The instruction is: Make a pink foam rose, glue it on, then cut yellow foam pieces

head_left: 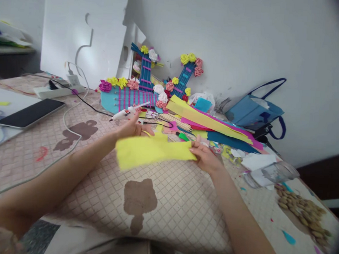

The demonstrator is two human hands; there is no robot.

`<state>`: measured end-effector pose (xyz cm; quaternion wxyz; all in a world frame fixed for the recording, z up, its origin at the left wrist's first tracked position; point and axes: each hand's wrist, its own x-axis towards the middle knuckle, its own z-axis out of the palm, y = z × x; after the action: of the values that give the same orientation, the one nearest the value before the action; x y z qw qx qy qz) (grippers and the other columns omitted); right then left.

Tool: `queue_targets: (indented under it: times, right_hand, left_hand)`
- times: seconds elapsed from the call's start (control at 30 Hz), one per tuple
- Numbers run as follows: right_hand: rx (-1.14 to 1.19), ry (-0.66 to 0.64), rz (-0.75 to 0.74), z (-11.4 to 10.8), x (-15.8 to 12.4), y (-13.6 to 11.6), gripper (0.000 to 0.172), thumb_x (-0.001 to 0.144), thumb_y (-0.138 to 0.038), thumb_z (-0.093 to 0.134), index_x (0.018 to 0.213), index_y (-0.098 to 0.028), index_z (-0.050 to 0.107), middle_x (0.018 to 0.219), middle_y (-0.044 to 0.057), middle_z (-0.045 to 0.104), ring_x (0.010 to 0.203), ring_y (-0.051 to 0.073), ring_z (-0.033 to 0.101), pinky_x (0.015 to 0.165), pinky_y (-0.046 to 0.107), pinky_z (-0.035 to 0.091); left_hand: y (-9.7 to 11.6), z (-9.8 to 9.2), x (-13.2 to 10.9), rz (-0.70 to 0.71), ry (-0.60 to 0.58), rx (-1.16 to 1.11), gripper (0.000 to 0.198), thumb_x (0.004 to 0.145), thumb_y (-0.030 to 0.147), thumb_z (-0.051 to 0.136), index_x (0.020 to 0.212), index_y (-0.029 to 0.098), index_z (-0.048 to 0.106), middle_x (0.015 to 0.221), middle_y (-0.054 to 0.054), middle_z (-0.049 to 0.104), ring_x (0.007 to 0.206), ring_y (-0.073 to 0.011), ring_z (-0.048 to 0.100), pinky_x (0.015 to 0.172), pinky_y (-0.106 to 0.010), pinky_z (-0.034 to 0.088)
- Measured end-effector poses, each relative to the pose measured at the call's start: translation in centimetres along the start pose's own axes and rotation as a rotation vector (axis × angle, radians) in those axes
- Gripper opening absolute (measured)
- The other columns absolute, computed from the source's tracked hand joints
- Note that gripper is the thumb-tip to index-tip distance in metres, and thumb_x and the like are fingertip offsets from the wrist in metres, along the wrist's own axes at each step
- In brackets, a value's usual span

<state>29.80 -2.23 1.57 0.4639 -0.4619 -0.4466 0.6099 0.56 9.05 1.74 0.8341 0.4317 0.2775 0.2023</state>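
Note:
A yellow felt strip (153,151) hangs above the table, its right end pinched in my right hand (206,156). My left hand (136,126) is behind the strip's left part, fingers spread, close to a white hot glue gun (124,114) with a glue stick in its back. Whether the left fingertips touch the glue gun or the yellow piece behind the strip, I cannot tell. Beyond my hands lie thin wooden sticks (175,120) and a green-tipped tool (182,136).
Blue flower-trimmed constructions (145,73) stand by the wall. Long felt strips (216,122) lie at right, before a blue bag (254,109). A clear jar (282,171) lies near shelled nuts (302,213). A phone (31,113), power strip (58,90) and cables are at left.

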Motion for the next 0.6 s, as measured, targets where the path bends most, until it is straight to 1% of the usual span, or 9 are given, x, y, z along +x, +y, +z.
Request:
queue_targets:
  times: [0.03, 0.07, 0.13, 0.2, 0.27, 0.33, 0.4, 0.5, 0.6]
  right_hand:
    - [-0.038, -0.071, 0.036, 0.5, -0.1, 0.3, 0.016, 0.068, -0.024, 0.068, 0.082, -0.020, 0.060, 0.071, -0.003, 0.061, 0.059, 0.009, 0.055, 0.053, 0.020, 0.043]
    - [-0.081, -0.137, 0.063, 1.1, -0.2, 0.7, 0.017, 0.070, -0.025, 0.067, 0.084, -0.019, 0.060, 0.074, -0.002, 0.062, 0.062, 0.010, 0.056, 0.058, 0.021, 0.044]
    - [-0.174, -0.234, 0.068, 2.3, -0.3, 1.2, 0.018, 0.073, -0.027, 0.065, 0.088, -0.019, 0.059, 0.079, 0.000, 0.063, 0.068, 0.011, 0.058, 0.064, 0.023, 0.044]
    - [-0.277, -0.274, 0.017, 3.5, -0.4, 1.6, 0.018, 0.077, -0.028, 0.062, 0.091, -0.019, 0.058, 0.080, 0.000, 0.063, 0.071, 0.012, 0.058, 0.066, 0.024, 0.043]
    - [-0.347, -0.253, -0.045, 4.4, -0.5, 1.8, 0.020, 0.079, -0.029, 0.060, 0.096, -0.019, 0.054, 0.076, -0.002, 0.061, 0.068, 0.011, 0.056, 0.062, 0.023, 0.041]
    - [-0.371, -0.195, -0.080, 5.0, -0.5, 1.9, 0.024, 0.080, -0.030, 0.059, 0.100, -0.020, 0.051, 0.069, -0.004, 0.058, 0.062, 0.010, 0.053, 0.057, 0.022, 0.039]
    - [-0.361, -0.129, -0.097, 5.3, -0.4, 1.9, 0.028, 0.079, -0.033, 0.060, 0.101, -0.020, 0.049, 0.066, -0.005, 0.057, 0.059, 0.010, 0.052, 0.054, 0.022, 0.038]
    - [-0.281, -0.022, -0.098, 5.4, -0.3, 2.0, 0.031, 0.077, -0.040, 0.062, 0.099, -0.020, 0.051, 0.069, -0.003, 0.060, 0.059, 0.011, 0.054, 0.051, 0.022, 0.041]
    - [-0.201, 0.058, -0.027, 5.2, -0.1, 2.1, 0.031, 0.073, -0.047, 0.064, 0.084, -0.019, 0.056, 0.065, -0.002, 0.060, 0.052, 0.010, 0.054, 0.045, 0.021, 0.040]
  left_hand:
    - [-0.3, 0.1, 0.2, -0.086, -0.074, 0.100, 0.084, 0.074, 0.080, 0.027, 0.091, 0.007, 0.065, 0.080, -0.018, 0.070, 0.059, -0.0205, 0.065, 0.048, -0.025, 0.048]
    - [-0.7, 0.4, 0.3, -0.132, -0.126, 0.187, 0.081, 0.073, 0.079, 0.032, 0.094, 0.008, 0.064, 0.087, -0.019, 0.070, 0.062, -0.0210, 0.065, 0.049, -0.025, 0.047]
    - [-1.7, 1.7, 0.6, -0.136, -0.169, 0.300, 0.073, 0.071, 0.076, 0.044, 0.095, 0.010, 0.064, 0.093, -0.017, 0.069, 0.069, -0.0209, 0.065, 0.055, -0.026, 0.048]
    - [-2.8, 3.4, 0.7, -0.095, -0.140, 0.401, 0.068, 0.070, 0.073, 0.050, 0.096, 0.011, 0.065, 0.091, -0.015, 0.069, 0.069, -0.0190, 0.064, 0.057, -0.026, 0.046]
    - [-3.7, 4.9, 0.6, -0.033, -0.085, 0.509, 0.057, 0.070, 0.065, 0.058, 0.090, 0.011, 0.066, 0.080, -0.009, 0.068, 0.061, -0.0139, 0.060, 0.052, -0.022, 0.041]
    - [-4.3, 5.7, 0.5, 0.025, -0.037, 0.590, 0.046, 0.066, 0.057, 0.067, 0.076, 0.011, 0.065, 0.063, -0.002, 0.062, 0.049, -0.0079, 0.050, 0.044, -0.019, 0.032]
    - [-4.6, 5.8, 0.5, 0.045, 0.021, 0.614, 0.041, 0.062, 0.051, 0.072, 0.069, 0.012, 0.063, 0.055, 0.002, 0.055, 0.043, -0.0055, 0.043, 0.041, -0.019, 0.026]
    - [-4.6, 5.6, 0.7, 0.077, 0.142, 0.571, 0.038, 0.060, 0.049, 0.074, 0.068, 0.013, 0.062, 0.052, 0.003, 0.053, 0.040, -0.0054, 0.041, 0.039, -0.020, 0.025]
    - [-4.3, 5.5, 0.8, 0.113, 0.250, 0.544, 0.038, 0.059, 0.048, 0.074, 0.060, 0.014, 0.056, 0.044, 0.006, 0.045, 0.036, -0.0040, 0.033, 0.036, -0.020, 0.017]
